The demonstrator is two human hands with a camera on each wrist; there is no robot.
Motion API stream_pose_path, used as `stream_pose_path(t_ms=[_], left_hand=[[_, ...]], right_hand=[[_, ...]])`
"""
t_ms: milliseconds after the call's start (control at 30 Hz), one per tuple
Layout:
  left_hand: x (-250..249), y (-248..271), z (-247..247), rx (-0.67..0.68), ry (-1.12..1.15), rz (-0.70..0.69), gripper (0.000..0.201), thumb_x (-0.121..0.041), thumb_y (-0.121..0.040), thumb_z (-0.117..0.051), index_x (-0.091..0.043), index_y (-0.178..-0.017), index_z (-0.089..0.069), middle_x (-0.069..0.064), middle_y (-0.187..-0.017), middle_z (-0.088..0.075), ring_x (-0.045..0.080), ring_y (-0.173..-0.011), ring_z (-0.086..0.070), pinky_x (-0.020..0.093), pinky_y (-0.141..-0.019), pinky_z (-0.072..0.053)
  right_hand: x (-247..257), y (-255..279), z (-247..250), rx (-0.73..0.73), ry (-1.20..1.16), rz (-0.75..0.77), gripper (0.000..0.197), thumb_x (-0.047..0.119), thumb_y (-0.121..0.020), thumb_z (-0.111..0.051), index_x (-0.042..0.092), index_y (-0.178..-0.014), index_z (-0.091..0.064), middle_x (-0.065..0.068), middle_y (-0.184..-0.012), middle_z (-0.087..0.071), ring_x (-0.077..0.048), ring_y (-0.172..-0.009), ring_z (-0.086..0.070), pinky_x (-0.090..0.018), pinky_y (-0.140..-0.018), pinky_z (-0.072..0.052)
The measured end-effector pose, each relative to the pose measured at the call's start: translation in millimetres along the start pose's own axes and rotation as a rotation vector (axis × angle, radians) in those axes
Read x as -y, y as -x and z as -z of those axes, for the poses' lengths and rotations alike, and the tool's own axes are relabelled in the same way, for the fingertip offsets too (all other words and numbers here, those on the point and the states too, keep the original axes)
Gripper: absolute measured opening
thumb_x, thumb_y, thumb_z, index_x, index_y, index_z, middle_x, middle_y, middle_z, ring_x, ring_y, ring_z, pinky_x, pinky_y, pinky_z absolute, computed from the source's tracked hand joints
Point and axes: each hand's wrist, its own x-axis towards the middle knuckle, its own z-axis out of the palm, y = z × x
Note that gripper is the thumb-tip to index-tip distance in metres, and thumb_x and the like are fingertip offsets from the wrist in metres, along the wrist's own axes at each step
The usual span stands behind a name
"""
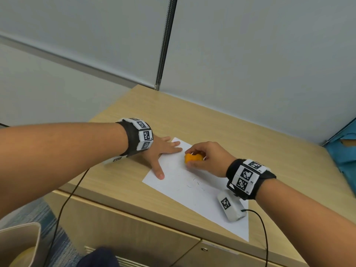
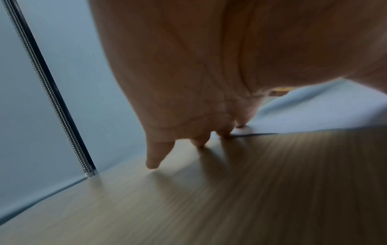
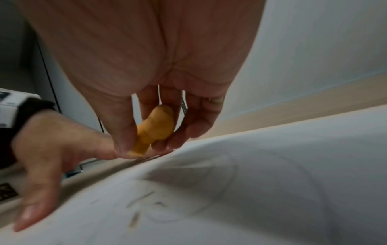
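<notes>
1. Nearest, at the lower left, a beige bin [image 1: 19, 245] stands below the desk [image 1: 212, 124], and a black cable [image 1: 63, 205] hangs over the desk's front edge.
2. A white sheet of paper [image 1: 192, 199] lies flat on the desk, with its near corner close to the front edge. Faint pencil strokes [image 1: 192, 184] mark its middle.
3. The right hand [image 1: 210, 158] is over the far part of the sheet. Its grip is closed around an orange lump [image 1: 192, 158], with the thumb on one side and curled fingers on the other.
4. The wrist view shows the orange lump [image 3: 156, 129] tilted, with its lower end touching the paper [image 3: 251, 182] near the far edge.
5. Just beside it, the left hand [image 1: 163, 151] lies spread and flat and holds nothing. Its thumb and forefinger press on the sheet's left corner. Its outer fingertips [image 2: 153, 164] rest on bare desk [image 2: 209, 199] past the paper's edge.
6. Farthest are the grey wall panels, joined by a metal strip [image 1: 165, 45] that comes down to the desk's back corner. A blue object [image 1: 344, 151] shows at the right edge.
</notes>
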Motion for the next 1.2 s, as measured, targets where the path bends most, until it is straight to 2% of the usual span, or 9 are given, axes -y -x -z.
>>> stream_pose_path(t_ms=[167, 300, 467, 567, 667, 800, 967, 1100, 1200], left_hand=[[-3, 3, 0, 0.02, 0.019, -0.017, 0.129, -0.073, -0.068, -0.074, -0.04, -0.155, 0.015, -0.009, -0.162, 0.029, 0.023, -0.149, 0.024, 0.062, -0.115, 0.003], [-6, 9, 1, 0.021, 0.037, -0.02, 0.121, -0.068, -0.072, -0.075, -0.045, -0.154, 0.01, -0.005, -0.161, 0.031, 0.026, -0.149, 0.026, 0.062, -0.115, 0.006], [-11, 13, 3, -0.01, 0.019, -0.047, 0.12, -0.059, -0.079, -0.074, -0.034, -0.155, 0.016, -0.004, -0.161, 0.03, 0.022, -0.148, 0.026, 0.037, -0.105, 0.017], [-9, 11, 1, -0.029, 0.029, -0.049, 0.122, -0.06, -0.078, -0.074, -0.033, -0.155, 0.016, -0.008, -0.162, 0.027, 0.019, -0.148, 0.028, 0.033, -0.095, 0.017], [-7, 9, -2, -0.007, 0.059, -0.038, 0.117, -0.06, -0.079, -0.074, -0.035, -0.157, 0.009, -0.009, -0.161, 0.028, 0.016, -0.146, 0.031, 0.029, -0.093, 0.021], [-6, 9, -2, -0.001, 0.074, -0.026, 0.119, -0.064, -0.075, -0.075, -0.042, -0.156, 0.009, -0.006, -0.161, 0.032, 0.022, -0.147, 0.031, 0.034, -0.099, 0.019], [-9, 13, 2, -0.077, 0.076, -0.078, 0.122, -0.053, -0.079, -0.077, -0.03, -0.156, 0.013, -0.01, -0.163, 0.022, 0.005, -0.145, 0.022, 0.01, -0.077, 0.025], [-6, 7, -2, -0.021, 0.068, -0.018, 0.125, -0.063, -0.072, -0.078, -0.037, -0.156, 0.012, -0.006, -0.162, 0.028, 0.018, -0.147, 0.029, 0.028, -0.092, 0.023], [-6, 6, -1, -0.037, 0.057, -0.048, 0.128, -0.063, -0.072, -0.077, -0.036, -0.155, 0.018, -0.009, -0.161, 0.03, 0.016, -0.147, 0.029, 0.033, -0.095, 0.016]], right_hand=[[21, -15, -16, 0.224, -0.161, 0.043, 0.029, 0.034, -0.071, -0.09, 0.027, -0.094, -0.074, -0.005, -0.088, -0.073, -0.011, -0.074, -0.063, -0.038, -0.082, -0.055], [34, -29, -22, 0.26, 0.022, 0.087, 0.025, 0.036, -0.081, -0.085, 0.018, -0.096, -0.077, 0.01, -0.069, -0.059, -0.001, -0.058, -0.052, -0.022, -0.065, -0.044], [29, -46, -16, 0.067, 0.177, 0.047, 0.026, 0.04, -0.084, -0.078, 0.014, -0.086, -0.073, 0.003, -0.074, -0.064, -0.014, -0.067, -0.056, -0.028, -0.064, -0.045], [31, -45, -19, 0.031, 0.147, 0.023, 0.023, 0.036, -0.084, -0.077, 0.016, -0.092, -0.068, 0.006, -0.081, -0.064, -0.013, -0.073, -0.058, -0.026, -0.064, -0.044], [35, -37, -21, 0.127, 0.091, 0.072, 0.022, 0.034, -0.084, -0.08, 0.019, -0.093, -0.068, 0.01, -0.079, -0.06, -0.003, -0.066, -0.055, -0.023, -0.066, -0.042], [36, -36, -11, 0.312, 0.064, 0.072, 0.024, 0.039, -0.079, -0.085, 0.022, -0.091, -0.073, 0.006, -0.069, -0.064, -0.001, -0.052, -0.057, -0.029, -0.067, -0.051], [31, -54, -12, 0.062, 0.125, 0.002, 0.02, 0.036, -0.083, -0.078, 0.017, -0.087, -0.07, -0.002, -0.08, -0.068, -0.014, -0.061, -0.061, -0.035, -0.07, -0.056], [37, -43, -16, 0.356, 0.017, 0.059, 0.016, 0.033, -0.081, -0.085, 0.023, -0.088, -0.074, -0.003, -0.082, -0.068, -0.013, -0.062, -0.063, -0.037, -0.068, -0.059], [31, -51, -8, 0.217, 0.071, 0.007, 0.021, 0.034, -0.084, -0.082, 0.017, -0.094, -0.074, 0.005, -0.077, -0.064, -0.01, -0.056, -0.061, -0.032, -0.064, -0.056]])
